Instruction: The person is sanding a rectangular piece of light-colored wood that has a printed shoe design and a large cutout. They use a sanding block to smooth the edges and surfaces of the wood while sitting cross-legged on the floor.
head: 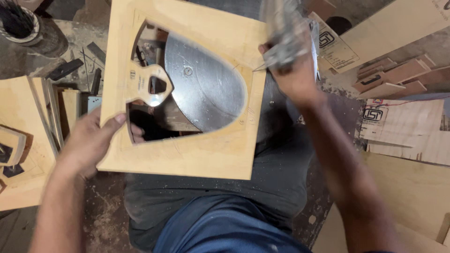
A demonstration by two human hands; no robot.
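Plywood panel (187,154) with a large curved cut-out sits tilted over the person's lap, left hand (91,140) pinching its lower-left edge, thumb on top, fingers curled through the opening. Right hand (293,75), closed around a blurred metal tool (283,35), works the cut-out's upper-right edge. Judged: edge trimming in hand; next stroke calls for a firm left-hand hold.
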